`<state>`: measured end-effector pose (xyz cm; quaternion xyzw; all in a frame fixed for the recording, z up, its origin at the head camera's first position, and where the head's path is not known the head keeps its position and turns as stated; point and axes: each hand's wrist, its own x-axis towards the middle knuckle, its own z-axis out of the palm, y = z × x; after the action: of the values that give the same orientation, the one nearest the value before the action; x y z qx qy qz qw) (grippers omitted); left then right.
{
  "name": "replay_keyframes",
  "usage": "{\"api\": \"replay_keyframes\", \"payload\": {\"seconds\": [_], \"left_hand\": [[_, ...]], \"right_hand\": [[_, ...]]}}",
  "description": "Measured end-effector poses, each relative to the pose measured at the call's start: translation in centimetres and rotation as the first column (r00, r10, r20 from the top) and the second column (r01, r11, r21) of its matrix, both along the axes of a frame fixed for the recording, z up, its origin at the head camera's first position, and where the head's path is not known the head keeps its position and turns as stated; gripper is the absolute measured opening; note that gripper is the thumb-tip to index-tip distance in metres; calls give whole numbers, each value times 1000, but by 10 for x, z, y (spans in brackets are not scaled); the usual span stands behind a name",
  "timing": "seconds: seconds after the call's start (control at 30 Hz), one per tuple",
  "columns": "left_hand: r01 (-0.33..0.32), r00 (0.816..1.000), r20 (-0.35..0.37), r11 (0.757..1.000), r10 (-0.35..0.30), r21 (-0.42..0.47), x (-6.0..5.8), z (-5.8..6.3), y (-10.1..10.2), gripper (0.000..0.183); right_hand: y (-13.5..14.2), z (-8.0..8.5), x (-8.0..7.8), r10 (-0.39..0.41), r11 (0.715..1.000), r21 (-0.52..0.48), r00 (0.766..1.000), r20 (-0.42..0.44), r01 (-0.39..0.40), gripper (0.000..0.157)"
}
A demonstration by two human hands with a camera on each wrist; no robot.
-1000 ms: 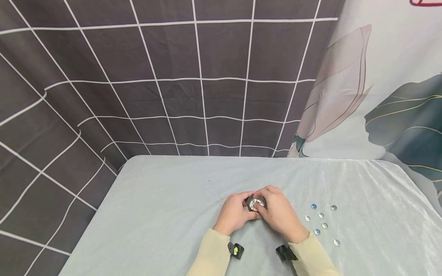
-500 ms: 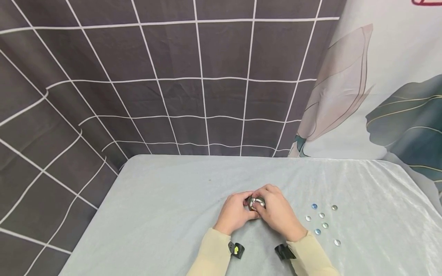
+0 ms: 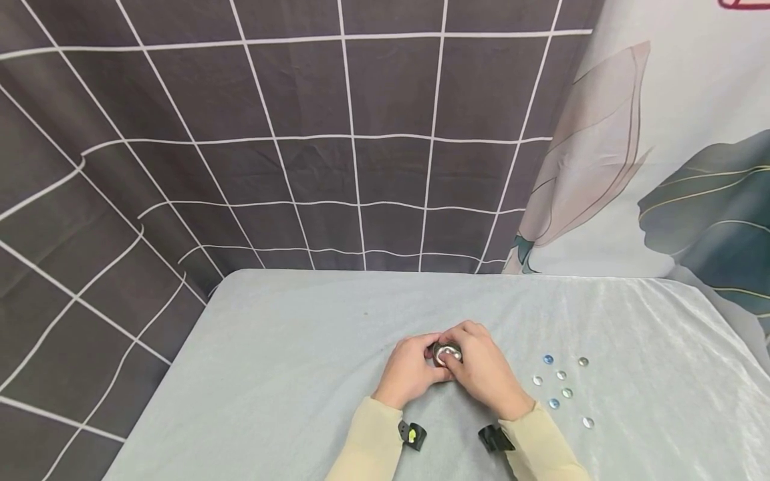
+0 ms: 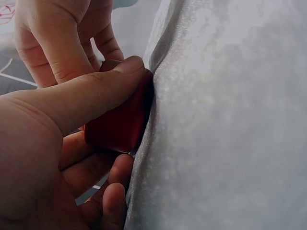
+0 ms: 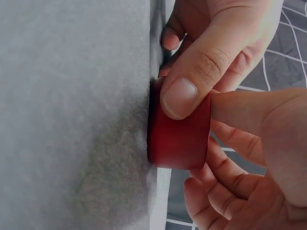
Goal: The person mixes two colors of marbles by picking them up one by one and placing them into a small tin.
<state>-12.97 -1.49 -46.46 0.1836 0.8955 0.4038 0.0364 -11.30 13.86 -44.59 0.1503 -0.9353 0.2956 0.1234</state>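
Both hands meet over one small round container (image 3: 448, 353), red-sided in the wrist views and shiny silver on top in the head view. My left hand (image 3: 408, 372) grips its side. In the left wrist view the left thumb (image 4: 103, 91) presses flat on the red wall (image 4: 120, 127). From the other side my right hand (image 3: 484, 367) holds it, with the thumb laid across the silvery top and the fingers around the far edge. The container (image 5: 180, 139) stands upright on the cloth. Its far side is hidden, and whether the silver part is a lid or the inside I cannot tell.
To the right of the right hand lie several small glass beads, among them a blue one (image 3: 548, 359), a clear one (image 3: 588, 422) and a greenish one (image 3: 583, 361). A pale grey cloth (image 3: 289, 374) covers the table. Dark checked curtains (image 3: 385, 167) hang behind.
Both hands stay at nearly the same spot on the container. The highlights on its silvery top look different, and the right forearm has shifted very slightly left.
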Motion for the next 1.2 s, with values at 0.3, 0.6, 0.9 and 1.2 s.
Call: {"api": "replay_keyframes", "payload": {"seconds": [0.3, 0.6, 0.9, 1.2], "left_hand": [[-5, 1000, 14, 1000, 6, -12, 1, 2, 0, 56], [-11, 1000, 16, 1000, 11, -20, 1, 2, 0, 59], [-10, 1000, 23, 1000, 10, -13, 0, 1, 1, 59], [-10, 1000, 27, 1000, 10, 2, 0, 0, 1, 58]], "right_hand": [[1, 0, 1, -3, 1000, -6, 1000, 2, 3, 18], [3, 4, 3, -15, 1000, -20, 1000, 14, 16, 19], [8, 7, 6, -37, 999, 9, 999, 9, 36, 20], [15, 7, 6, -50, 999, 15, 999, -10, 50, 21]]}}
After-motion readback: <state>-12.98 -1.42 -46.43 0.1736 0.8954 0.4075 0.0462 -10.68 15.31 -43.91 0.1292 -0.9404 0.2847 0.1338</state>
